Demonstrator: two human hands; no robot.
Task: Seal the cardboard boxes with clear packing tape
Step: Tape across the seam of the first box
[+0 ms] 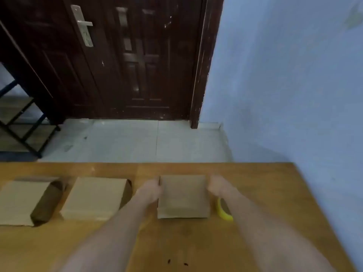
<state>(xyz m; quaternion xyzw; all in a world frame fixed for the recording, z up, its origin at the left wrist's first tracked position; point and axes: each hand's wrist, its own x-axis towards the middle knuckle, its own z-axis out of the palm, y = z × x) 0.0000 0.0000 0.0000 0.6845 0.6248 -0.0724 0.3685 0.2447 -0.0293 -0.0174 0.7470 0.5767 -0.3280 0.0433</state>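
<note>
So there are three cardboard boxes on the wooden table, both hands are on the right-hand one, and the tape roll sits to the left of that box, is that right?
Not quite. The head view shows the yellow-cored tape roll to the right of that box, under the right hand. The rest holds: three cardboard boxes on the wooden table, the left hand on the box's other side.

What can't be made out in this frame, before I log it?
- Tape roll, head view: the right forearm covers part of it, and blur hides whether any tape is pulled out.
- Right hand: blurred, so its contact with the right box is unclear.
- Right box: any tape on it is unreadable.
- Left box: cut off by the frame's left edge.
- Left hand: fingers blurred at the box's side.
</note>
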